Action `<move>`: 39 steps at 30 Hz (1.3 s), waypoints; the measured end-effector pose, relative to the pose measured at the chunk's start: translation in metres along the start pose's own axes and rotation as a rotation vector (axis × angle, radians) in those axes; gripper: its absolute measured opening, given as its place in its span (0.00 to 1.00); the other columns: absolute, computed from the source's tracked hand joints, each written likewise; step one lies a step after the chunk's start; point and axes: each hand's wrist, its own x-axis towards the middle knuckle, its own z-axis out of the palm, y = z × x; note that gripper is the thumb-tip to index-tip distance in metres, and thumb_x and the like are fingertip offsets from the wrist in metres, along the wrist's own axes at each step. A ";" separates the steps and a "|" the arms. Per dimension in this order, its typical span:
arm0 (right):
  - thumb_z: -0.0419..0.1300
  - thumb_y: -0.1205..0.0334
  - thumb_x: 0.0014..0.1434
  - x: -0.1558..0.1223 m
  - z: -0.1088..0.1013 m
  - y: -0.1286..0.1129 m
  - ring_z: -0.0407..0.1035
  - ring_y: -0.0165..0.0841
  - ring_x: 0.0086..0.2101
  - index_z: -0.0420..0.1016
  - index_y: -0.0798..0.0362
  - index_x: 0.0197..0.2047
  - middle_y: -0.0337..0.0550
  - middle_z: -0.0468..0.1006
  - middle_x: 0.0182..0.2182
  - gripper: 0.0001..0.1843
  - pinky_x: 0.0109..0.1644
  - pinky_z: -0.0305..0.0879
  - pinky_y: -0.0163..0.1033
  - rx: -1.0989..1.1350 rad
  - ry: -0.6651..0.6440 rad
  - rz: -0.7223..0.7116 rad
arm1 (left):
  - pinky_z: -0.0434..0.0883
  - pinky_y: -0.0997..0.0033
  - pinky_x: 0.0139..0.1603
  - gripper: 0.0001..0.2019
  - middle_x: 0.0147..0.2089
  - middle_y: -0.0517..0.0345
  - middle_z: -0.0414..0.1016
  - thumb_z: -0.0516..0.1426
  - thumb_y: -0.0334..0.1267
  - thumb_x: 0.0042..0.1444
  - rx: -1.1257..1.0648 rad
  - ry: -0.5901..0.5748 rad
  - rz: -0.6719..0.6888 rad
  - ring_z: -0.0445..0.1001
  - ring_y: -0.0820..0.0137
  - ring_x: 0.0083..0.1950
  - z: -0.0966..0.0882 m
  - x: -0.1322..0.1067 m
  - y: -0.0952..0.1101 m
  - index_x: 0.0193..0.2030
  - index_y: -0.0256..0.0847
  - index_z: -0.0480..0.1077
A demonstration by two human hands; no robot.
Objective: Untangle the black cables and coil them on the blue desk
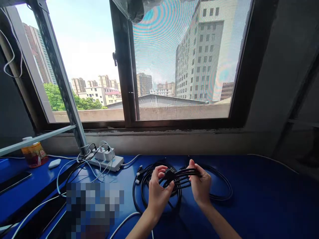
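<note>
My left hand (158, 192) and my right hand (200, 186) both grip a bundle of black cables (184, 175) just above the blue table (261, 199). The left fingers pinch a black plug end at the bundle's left. The right hand closes round the gathered strands. More loops of the black cable lie on the table under and around both hands, reaching right to about (224, 186).
A white power strip (106, 161) with white chargers and several white wires sits at the left. Further left are a small jar (33, 154), a white mouse (54, 163) and a dark phone (13, 181). A window and sill run behind the table.
</note>
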 end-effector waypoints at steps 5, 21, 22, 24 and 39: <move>0.58 0.25 0.31 0.006 -0.001 -0.007 0.51 0.23 0.17 0.63 0.54 0.15 0.35 0.61 0.15 0.35 0.18 0.51 0.31 0.193 0.223 0.199 | 0.68 0.60 0.48 0.24 0.38 0.56 0.71 0.60 0.40 0.39 0.060 0.165 0.019 0.72 0.65 0.42 0.009 -0.005 -0.004 0.46 0.42 0.61; 0.54 0.44 0.52 0.000 -0.003 -0.005 0.46 0.22 0.14 0.58 0.54 0.09 0.34 0.50 0.10 0.29 0.18 0.45 0.31 -0.215 -0.221 -0.241 | 0.61 0.76 0.23 0.08 0.17 0.64 0.68 0.53 0.40 0.46 -0.323 -0.123 -0.166 0.66 0.74 0.20 0.002 -0.001 0.004 0.34 0.41 0.62; 0.55 0.46 0.53 -0.001 -0.003 -0.002 0.47 0.23 0.14 0.60 0.54 0.10 0.34 0.52 0.10 0.27 0.18 0.47 0.31 -0.230 -0.231 -0.270 | 0.59 0.77 0.20 0.10 0.14 0.65 0.66 0.53 0.43 0.46 -0.367 -0.135 -0.217 0.64 0.74 0.16 0.001 0.000 0.004 0.34 0.41 0.62; 0.55 0.51 0.53 -0.002 -0.004 0.003 0.52 0.24 0.15 0.66 0.54 0.15 0.34 0.58 0.11 0.21 0.19 0.52 0.30 -0.246 -0.253 -0.321 | 0.51 0.79 0.15 0.15 0.11 0.69 0.62 0.55 0.48 0.44 -0.432 -0.100 -0.313 0.57 0.77 0.11 -0.002 0.005 0.005 0.34 0.41 0.60; 0.67 0.49 0.26 0.008 0.007 0.002 0.63 0.27 0.16 0.71 0.56 0.31 0.33 0.68 0.15 0.27 0.21 0.60 0.32 0.215 -0.317 0.532 | 0.41 0.79 0.15 0.21 0.06 0.77 0.48 0.65 0.46 0.25 -0.768 -0.044 -0.535 0.45 0.84 0.09 -0.010 0.018 -0.002 0.22 0.41 0.60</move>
